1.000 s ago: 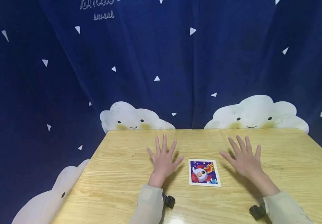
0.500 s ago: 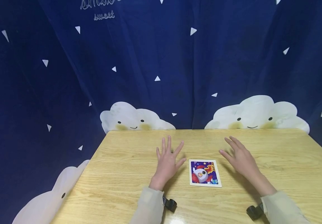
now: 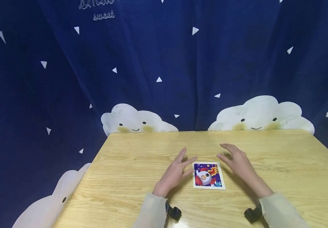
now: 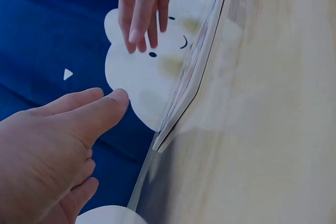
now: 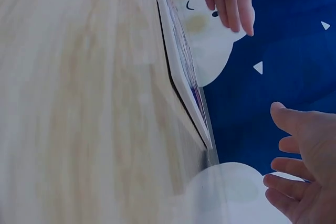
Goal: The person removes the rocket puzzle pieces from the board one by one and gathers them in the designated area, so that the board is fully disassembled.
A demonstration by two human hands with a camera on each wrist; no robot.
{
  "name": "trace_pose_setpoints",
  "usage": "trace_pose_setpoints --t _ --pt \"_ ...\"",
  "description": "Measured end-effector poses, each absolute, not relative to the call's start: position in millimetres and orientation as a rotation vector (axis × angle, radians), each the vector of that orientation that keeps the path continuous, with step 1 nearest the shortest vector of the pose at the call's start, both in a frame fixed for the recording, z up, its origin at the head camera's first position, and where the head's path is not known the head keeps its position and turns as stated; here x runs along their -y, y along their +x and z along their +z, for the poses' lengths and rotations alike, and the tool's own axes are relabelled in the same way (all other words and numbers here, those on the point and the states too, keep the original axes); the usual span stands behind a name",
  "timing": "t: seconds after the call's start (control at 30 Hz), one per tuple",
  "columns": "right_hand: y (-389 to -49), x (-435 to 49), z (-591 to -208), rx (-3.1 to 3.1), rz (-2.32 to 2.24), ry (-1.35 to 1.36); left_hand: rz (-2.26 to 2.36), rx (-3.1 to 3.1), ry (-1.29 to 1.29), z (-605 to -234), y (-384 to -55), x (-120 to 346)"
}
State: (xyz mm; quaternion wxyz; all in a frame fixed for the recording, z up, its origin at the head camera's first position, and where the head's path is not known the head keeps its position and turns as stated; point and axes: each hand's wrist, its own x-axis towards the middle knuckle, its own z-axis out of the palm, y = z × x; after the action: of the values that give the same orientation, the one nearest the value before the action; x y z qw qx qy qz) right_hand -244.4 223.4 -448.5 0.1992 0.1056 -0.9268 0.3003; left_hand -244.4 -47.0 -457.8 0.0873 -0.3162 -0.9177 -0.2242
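A flat square picture board [image 3: 208, 176] with a white border lies on the wooden table, showing a cartoon rocket and stars on purple. My left hand [image 3: 174, 173] hovers just left of it, fingers extended and spread towards its left edge. On the other side my right hand [image 3: 237, 161] is held above the table, fingers loosely bent and pointing inward. Neither hand holds anything. In the left wrist view the board's thick white edge [image 4: 202, 59] stands apart from the left hand [image 4: 58, 135]. The right wrist view likewise has a gap between the board [image 5: 181, 72] and the right hand [image 5: 310, 161].
The light wooden table [image 3: 118, 177] extends around the board on all sides. Behind it hangs a dark blue curtain [image 3: 152, 57] with white triangles and smiling clouds [image 3: 260, 115]. A black wrist camera [image 3: 175, 212] sits below the left wrist, another [image 3: 252, 215] by the right.
Both hands have moved inward towards the board, the left to the right and the right to the left. Their widely spread fingers have drawn closer together. The board has stayed put.
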Motion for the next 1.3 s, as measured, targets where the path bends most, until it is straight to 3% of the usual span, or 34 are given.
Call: trace_pose_setpoints --t 0.33,0.93,1.3 --pt "-252 -208 -455 2.579 0.912 0.376 -0.678 2.728 -1.095 -463 -239 45" --pt "-262 -177 -467 2.642 1.02 0.576 -0.683 2.766 -1.185 -471 -237 43" --pt "-264 -169 -474 2.754 1.088 0.558 -0.649 2.798 -1.197 -475 -235 44"
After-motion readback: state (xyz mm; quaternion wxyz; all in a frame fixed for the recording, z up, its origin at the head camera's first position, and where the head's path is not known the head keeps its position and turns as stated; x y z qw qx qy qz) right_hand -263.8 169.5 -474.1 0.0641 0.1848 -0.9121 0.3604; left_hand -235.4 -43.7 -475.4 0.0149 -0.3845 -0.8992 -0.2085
